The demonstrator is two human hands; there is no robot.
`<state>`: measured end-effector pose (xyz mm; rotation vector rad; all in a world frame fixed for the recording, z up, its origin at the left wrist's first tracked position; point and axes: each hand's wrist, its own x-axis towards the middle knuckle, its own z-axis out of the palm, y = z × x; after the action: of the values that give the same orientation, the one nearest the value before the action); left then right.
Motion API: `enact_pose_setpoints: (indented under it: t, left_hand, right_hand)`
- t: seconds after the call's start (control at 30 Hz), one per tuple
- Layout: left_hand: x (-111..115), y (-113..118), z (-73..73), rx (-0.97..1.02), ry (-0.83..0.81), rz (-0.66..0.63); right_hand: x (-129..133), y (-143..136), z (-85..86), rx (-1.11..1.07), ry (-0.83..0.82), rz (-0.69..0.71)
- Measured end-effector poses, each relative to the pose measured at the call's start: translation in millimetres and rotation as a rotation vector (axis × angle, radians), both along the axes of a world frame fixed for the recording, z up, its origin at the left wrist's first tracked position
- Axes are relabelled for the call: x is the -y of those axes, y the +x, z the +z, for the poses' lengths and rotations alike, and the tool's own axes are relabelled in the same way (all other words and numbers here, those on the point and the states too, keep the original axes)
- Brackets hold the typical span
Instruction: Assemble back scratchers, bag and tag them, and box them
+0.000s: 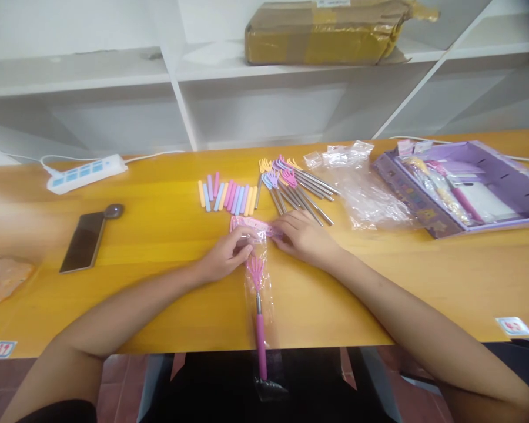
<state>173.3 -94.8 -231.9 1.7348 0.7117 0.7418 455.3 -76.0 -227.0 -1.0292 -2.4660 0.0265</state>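
In front of me lies a clear plastic bag (268, 305) with a pink back scratcher (260, 341) inside, its claw end toward the far side and its handle reaching past the table edge. Across the bag's top runs a pink printed card (261, 224). My left hand (227, 254) pinches the bag's upper part just below the card. The fingers of my right hand (306, 238) close on the card's right end. Beyond my hands lie several coloured handle sleeves (230, 198) in a row, and beside them a pile of metal scratcher rods (306, 197) with coloured claws.
Empty clear bags (370, 194) lie right of the rods. A purple display box (467, 226) holds packed scratchers. To the left are a power strip (88, 174), a phone (83, 242) and a small dark object (113, 211). A taped carton (326, 35) sits on the shelf.
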Motion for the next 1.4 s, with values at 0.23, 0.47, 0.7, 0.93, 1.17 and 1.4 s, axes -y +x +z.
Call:
enact_pose_setpoints:
  t: [0.23, 0.47, 0.7, 0.93, 1.17, 1.4]
  left_hand:
    - [0, -2, -0.4, -0.075, 0.024, 0.026]
    - [1, -1, 2.0, -0.067, 0.025, 0.033]
    - [2, 0, 6.9, -0.079, 0.019, 0.042]
    - [1, -1, 1.8, -0.015, -0.048, 0.065]
    - [1, 3, -4.6, 0.203, -0.036, 0.139]
    - [-1, -1, -8.5, 0.115, 0.051, 0.133]
  right_hand:
    - [6, 5, 4.3, 0.071, 0.143, 0.071]
    - [14, 7, 9.9, 0.157, 0.225, 0.081]
    - [21, 2, -5.0, -0.141, 0.099, -0.069]
    - [22, 0, 3.2, -0.408, -0.245, 0.085]
    - [25, -10, 1.1, -0.544, -0.414, 0.223]
    - [29, -11, 8.3, -0.557, -0.314, 0.256]
